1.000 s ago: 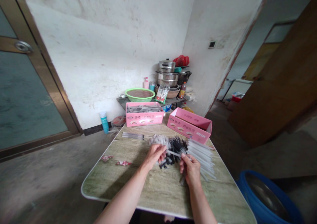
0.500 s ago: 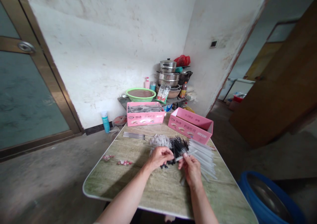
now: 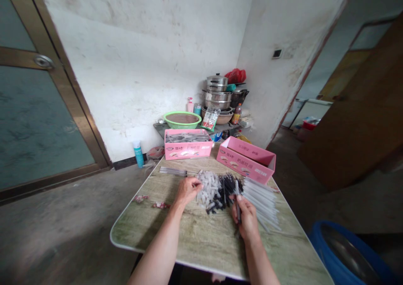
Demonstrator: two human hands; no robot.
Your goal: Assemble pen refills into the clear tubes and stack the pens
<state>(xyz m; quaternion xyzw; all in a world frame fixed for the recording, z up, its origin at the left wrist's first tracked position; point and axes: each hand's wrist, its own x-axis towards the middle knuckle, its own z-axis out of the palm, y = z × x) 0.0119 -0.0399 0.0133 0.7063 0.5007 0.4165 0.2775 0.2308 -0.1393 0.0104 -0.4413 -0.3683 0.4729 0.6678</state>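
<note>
My right hand is closed around a slim pen, pale at its upper end and dark lower down, held nearly upright. My left hand has its fingers pinched together at the left edge of a heap of whitish pen caps; whatever is between the fingertips is too small to make out. Black pen parts lie in a pile between the hands. Right of them, long translucent pen barrels are spread side by side, partly behind my right hand. A small row of finished-looking pens lies at the table's far left.
At the table's far edge stand a pink box full of pens and a second pink box, its inside mostly hidden. Behind are a green basin and stacked pots. A blue barrel stands at the right.
My left hand has moved left, away from my right hand, to the cap heap. The pen in my right hand has turned from nearly level to upright. The view has shifted slightly.
</note>
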